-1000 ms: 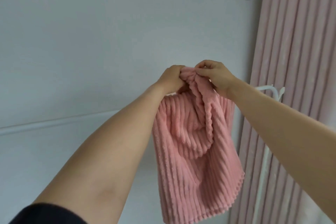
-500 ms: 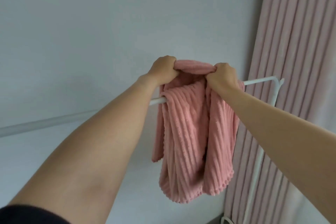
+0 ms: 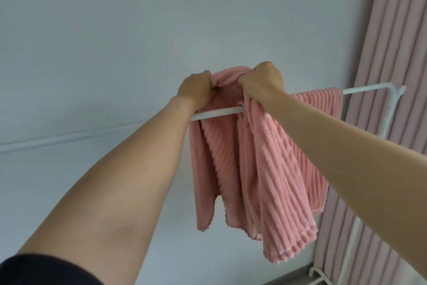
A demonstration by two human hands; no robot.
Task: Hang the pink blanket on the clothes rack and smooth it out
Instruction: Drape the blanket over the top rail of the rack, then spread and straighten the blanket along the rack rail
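Note:
The pink ribbed blanket (image 3: 272, 169) is draped over the white top bar of the clothes rack (image 3: 217, 113), bunched and hanging in folds on both sides. Part of it spreads along the bar to the right (image 3: 323, 99). My left hand (image 3: 196, 90) grips a bunch of the blanket just above the bar. Close beside it, my right hand (image 3: 263, 81) clutches another bunch at the top. Both arms reach up and forward. The bar's left end is hidden behind my left arm.
A pale wall fills the background. A pink pleated curtain (image 3: 397, 76) hangs at the right, just behind the rack's white upright (image 3: 390, 109). The rack's foot (image 3: 318, 275) shows at the bottom right.
The blanket went from held bunched in the air to lying over the rack's bar. Part of it now spreads rightward along the bar, and both hands stay gripping its top.

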